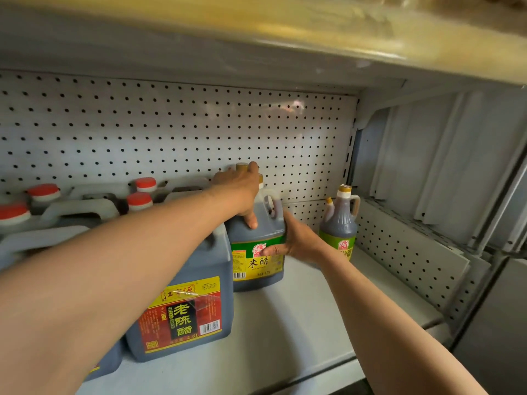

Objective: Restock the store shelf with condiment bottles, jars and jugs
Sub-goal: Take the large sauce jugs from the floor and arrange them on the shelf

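A dark vinegar bottle with a green and yellow label (258, 263) stands upright on the grey shelf (299, 309), near the middle. My left hand (242, 189) lies over its neck and shoulder, thumb down on the front. My right hand (293, 240) presses its right side, fingers across the label. Behind it a gold cap (241, 166) of another bottle shows. A second green-labelled bottle (340, 223) stands apart at the back right. A large dark jug with a red label (185, 306) stands just left of the held bottle.
Several red-capped jugs (42, 195) fill the shelf's left side behind my left arm. A white pegboard (171, 129) forms the back wall, and an upper shelf (313, 32) hangs close overhead. Bare shelf surface lies between the two green-labelled bottles and along the front right.
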Action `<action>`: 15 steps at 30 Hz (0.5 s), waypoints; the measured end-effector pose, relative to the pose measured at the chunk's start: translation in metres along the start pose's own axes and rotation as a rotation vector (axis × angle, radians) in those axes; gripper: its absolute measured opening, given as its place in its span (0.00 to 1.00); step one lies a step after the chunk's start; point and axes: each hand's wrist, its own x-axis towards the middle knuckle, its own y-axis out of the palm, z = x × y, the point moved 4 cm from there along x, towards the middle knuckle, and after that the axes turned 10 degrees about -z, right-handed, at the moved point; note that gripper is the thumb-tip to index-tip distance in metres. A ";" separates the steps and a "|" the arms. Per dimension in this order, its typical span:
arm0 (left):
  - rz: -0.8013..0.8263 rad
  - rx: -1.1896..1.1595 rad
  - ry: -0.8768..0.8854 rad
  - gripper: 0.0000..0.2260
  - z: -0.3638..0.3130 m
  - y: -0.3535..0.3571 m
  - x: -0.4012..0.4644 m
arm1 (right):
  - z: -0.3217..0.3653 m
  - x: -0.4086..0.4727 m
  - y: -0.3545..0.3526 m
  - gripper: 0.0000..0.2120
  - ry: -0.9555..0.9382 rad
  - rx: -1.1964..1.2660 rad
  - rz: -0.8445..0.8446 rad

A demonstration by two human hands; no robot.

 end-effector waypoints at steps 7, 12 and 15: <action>-0.180 -0.235 0.071 0.50 -0.005 -0.025 -0.030 | 0.024 -0.053 -0.018 0.54 0.062 -0.212 -0.212; -0.260 -0.424 0.149 0.47 -0.010 -0.055 -0.070 | 0.052 -0.105 -0.044 0.44 0.140 -0.363 -0.406; -0.178 -0.570 0.208 0.48 -0.014 -0.046 -0.108 | 0.070 -0.146 -0.049 0.33 0.183 -0.444 -0.496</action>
